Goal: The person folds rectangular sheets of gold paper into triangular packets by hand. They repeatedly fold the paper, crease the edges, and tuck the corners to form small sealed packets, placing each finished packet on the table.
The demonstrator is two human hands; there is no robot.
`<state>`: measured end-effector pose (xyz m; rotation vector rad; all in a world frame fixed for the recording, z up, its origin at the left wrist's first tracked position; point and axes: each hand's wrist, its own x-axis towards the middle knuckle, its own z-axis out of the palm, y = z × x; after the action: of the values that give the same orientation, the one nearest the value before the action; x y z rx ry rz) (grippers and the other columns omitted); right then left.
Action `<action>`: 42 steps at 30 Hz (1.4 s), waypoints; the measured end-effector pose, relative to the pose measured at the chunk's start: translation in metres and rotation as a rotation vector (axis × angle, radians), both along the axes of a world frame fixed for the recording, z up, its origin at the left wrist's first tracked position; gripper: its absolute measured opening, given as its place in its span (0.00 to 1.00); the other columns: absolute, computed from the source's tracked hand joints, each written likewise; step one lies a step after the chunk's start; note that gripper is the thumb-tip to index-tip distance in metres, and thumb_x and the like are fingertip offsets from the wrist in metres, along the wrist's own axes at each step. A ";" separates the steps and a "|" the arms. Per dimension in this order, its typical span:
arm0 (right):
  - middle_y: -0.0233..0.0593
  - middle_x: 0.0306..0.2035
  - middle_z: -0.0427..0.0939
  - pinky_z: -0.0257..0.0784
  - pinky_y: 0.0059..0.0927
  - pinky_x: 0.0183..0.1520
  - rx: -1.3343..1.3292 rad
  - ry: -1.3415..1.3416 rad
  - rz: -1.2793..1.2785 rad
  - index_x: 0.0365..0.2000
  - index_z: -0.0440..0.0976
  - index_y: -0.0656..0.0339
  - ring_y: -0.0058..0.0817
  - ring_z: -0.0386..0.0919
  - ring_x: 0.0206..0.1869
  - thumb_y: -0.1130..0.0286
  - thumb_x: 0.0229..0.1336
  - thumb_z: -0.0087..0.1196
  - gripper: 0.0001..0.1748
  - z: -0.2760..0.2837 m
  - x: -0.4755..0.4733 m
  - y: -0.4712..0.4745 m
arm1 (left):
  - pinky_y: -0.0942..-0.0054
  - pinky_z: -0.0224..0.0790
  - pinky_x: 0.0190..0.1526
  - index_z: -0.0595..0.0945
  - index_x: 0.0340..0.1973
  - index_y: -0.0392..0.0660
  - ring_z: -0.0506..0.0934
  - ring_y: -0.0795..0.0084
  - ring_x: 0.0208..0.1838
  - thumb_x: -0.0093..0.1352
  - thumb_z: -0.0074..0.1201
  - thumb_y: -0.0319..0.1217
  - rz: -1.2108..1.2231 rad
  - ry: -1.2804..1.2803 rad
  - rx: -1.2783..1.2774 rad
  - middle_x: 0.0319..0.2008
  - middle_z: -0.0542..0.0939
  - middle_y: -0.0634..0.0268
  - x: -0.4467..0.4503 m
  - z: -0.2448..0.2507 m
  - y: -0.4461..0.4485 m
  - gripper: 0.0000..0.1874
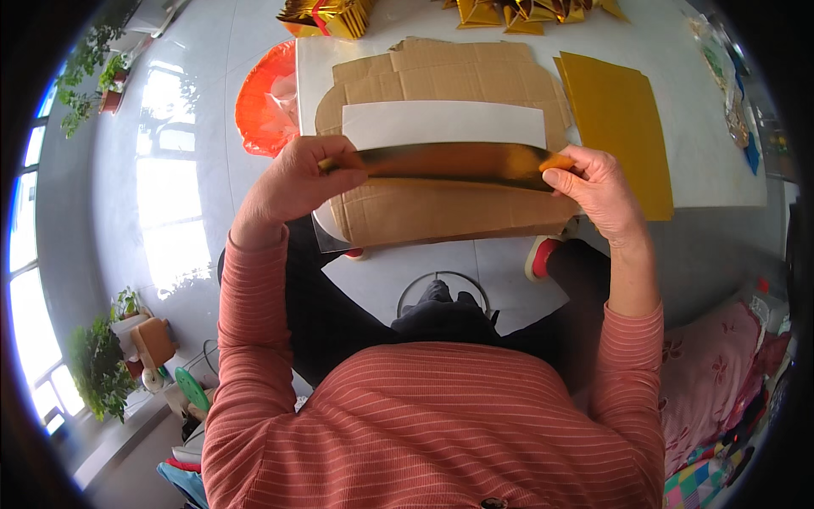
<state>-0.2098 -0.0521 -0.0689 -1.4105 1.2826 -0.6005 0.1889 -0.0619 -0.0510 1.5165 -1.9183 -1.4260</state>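
A long strip of shiny gold foil paper (455,162) stretches between my two hands, above a flattened piece of cardboard (445,210). Its left end is pinched between the thumb and fingers of my left hand (311,168). My right hand (591,181) grips the other end in the same way, where the foil looks folded over. Just beyond the strip, a white rectangular sheet (445,121) lies on the cardboard. To the right of the cardboard is a stack of gold paper sheets (620,133), partly overhanging the table's near edge.
Folded gold paper pieces (331,16), bound with a red band, sit at the table's far left; more folded gold pieces (509,13) lie at the far edge. An orange-red plastic bag (261,108) is beside the white table (718,184). Plastic packaging (734,108) lies at the right.
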 end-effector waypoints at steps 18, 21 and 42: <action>0.45 0.25 0.79 0.76 0.38 0.34 -0.508 0.413 -0.227 0.48 0.65 0.65 0.41 0.79 0.26 0.76 0.62 0.67 0.21 -0.032 0.040 0.003 | 0.74 0.72 0.32 0.77 0.48 0.31 0.76 0.80 0.28 0.74 0.57 0.25 0.474 -0.015 -0.099 0.25 0.79 0.64 -0.019 -0.029 0.019 0.11; 0.45 0.26 0.79 0.76 0.39 0.34 -0.521 0.444 -0.228 0.45 0.67 0.63 0.44 0.80 0.28 0.76 0.63 0.66 0.18 -0.034 0.042 0.002 | 0.70 0.74 0.33 0.74 0.58 0.30 0.78 0.72 0.26 0.74 0.56 0.24 0.412 -0.152 -0.303 0.24 0.77 0.60 -0.023 -0.031 0.025 0.18; 0.42 0.30 0.76 0.77 0.35 0.30 -0.762 0.647 -0.063 0.54 0.80 0.67 0.37 0.79 0.29 0.77 0.60 0.67 0.21 -0.033 0.045 -0.005 | 0.73 0.77 0.38 0.57 0.76 0.30 0.78 0.73 0.29 0.76 0.52 0.18 0.325 -0.305 -0.500 0.27 0.75 0.63 -0.026 -0.038 0.035 0.34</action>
<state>-0.1651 -0.0572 -0.1017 -2.3301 1.6936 -0.7492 0.1632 -0.0273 -0.0887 1.7461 -1.8821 -0.5488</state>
